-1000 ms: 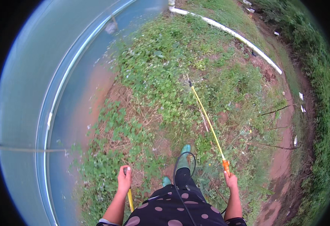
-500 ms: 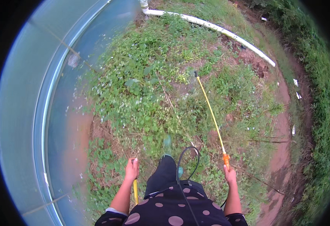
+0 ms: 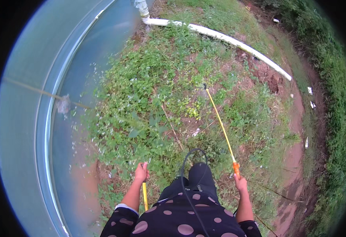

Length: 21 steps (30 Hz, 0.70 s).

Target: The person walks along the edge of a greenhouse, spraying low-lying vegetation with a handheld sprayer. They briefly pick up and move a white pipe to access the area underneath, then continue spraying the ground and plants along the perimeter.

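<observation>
Hands [image 3: 240, 183] well apart, wand [image 3: 222, 127] clear of pipe [image 3: 222, 37]

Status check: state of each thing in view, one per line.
Left hand: closed on top end of yellow bar
Right hand: closed on orange handle
Yellow wand: extended forward; spraying or not, can't tell
Black hose: looped
White pipe: lying along the ground
</observation>
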Each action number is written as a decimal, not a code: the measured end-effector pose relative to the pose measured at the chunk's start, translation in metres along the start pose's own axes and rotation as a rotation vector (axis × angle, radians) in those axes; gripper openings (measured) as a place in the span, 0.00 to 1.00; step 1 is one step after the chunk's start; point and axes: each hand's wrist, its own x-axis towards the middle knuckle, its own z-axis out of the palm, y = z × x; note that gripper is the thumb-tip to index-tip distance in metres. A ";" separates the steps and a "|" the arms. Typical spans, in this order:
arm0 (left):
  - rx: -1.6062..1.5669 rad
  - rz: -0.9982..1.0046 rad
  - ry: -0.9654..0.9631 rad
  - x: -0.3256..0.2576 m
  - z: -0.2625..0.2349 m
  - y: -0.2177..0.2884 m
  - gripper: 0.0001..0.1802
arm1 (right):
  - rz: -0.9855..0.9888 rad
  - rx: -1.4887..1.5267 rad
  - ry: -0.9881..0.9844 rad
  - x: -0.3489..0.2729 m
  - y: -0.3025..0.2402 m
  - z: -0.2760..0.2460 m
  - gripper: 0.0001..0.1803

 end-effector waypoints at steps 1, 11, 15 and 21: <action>-0.026 0.014 0.003 0.011 -0.001 0.013 0.17 | -0.017 -0.019 0.020 0.008 -0.018 -0.006 0.30; -0.494 -0.042 -0.156 0.097 -0.019 0.190 0.16 | -0.050 -0.092 0.049 0.154 -0.196 -0.051 0.32; -0.679 -0.072 -0.328 0.144 -0.025 0.283 0.15 | -0.088 -0.110 0.033 0.240 -0.278 -0.071 0.31; -0.908 0.134 -0.716 0.185 -0.015 0.418 0.18 | -0.111 -0.157 -0.039 0.341 -0.384 -0.125 0.31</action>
